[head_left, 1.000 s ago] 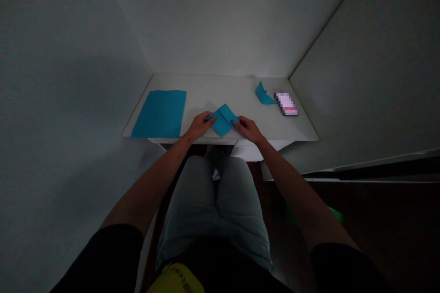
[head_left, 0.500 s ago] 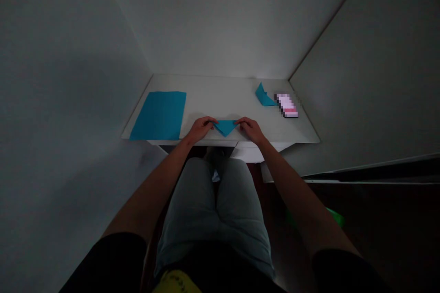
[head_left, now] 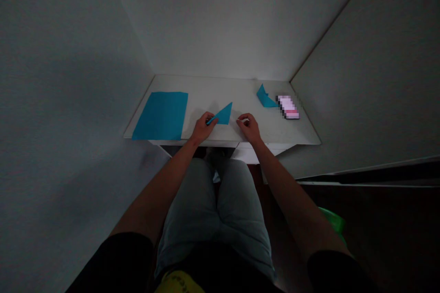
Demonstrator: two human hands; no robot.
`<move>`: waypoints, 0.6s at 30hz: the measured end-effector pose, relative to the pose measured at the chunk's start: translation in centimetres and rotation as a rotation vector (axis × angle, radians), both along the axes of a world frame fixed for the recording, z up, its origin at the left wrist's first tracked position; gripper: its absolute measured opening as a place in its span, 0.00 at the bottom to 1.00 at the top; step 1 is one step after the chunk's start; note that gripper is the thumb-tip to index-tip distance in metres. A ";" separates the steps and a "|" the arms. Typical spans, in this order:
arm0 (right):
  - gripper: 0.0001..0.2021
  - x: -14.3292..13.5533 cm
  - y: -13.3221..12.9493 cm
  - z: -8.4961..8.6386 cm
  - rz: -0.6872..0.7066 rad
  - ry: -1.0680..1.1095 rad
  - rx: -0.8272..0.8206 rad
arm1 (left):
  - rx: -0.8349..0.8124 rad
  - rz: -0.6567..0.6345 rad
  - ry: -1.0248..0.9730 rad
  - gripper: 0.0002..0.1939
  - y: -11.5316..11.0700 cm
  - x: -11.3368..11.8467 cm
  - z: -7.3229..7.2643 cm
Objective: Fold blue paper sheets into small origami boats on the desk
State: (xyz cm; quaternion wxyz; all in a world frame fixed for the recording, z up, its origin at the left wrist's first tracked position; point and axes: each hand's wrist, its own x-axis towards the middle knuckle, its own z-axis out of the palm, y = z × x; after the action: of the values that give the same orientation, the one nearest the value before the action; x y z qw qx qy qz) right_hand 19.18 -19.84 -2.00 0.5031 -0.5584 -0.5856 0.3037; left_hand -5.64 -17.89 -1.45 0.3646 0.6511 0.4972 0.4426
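Note:
My left hand (head_left: 205, 127) pinches one corner of a folded blue paper triangle (head_left: 224, 115), which tilts up with a point toward the wall. To the right of the paper, apart from it, my right hand (head_left: 249, 127) is held just over the table with its fingers curled and parted, nothing visible in them. A blue origami boat (head_left: 265, 97) lies farther back on the right. On the left side of the table rests a flat stack or sheet of blue paper (head_left: 161, 115).
A phone (head_left: 288, 107) with a lit, pixelated screen lies beside the boat. The white table (head_left: 206, 87) meets walls at the back and on the right. Below its front edge is a drawer (head_left: 252, 153). A green object (head_left: 332, 219) stands on the dark floor.
My right hand has let go of the paper triangle and moved slightly right. In my left hand the triangle has turned, its tip swinging from pointing toward me to pointing up and away.

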 end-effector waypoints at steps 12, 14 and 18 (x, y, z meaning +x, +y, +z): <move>0.34 -5.8 0.4 0.2 0.233 -0.094 -0.084 | 0.236 -0.149 0.224 0.12 -0.6 -0.4 0.6; 0.35 -5.7 0.3 0.3 0.239 -0.140 -0.102 | 0.222 -0.191 0.243 0.12 -0.7 -0.5 0.6; 0.32 -5.3 0.0 0.6 0.289 -0.174 -0.073 | 0.176 -0.239 0.227 0.12 -0.8 -0.5 0.6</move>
State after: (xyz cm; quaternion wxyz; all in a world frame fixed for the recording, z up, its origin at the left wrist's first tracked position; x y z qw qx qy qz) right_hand 13.90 -19.81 -1.42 0.3809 -0.5104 -0.6896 0.3448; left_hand -6.14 -18.71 -0.86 0.2977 0.7806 0.4137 0.3618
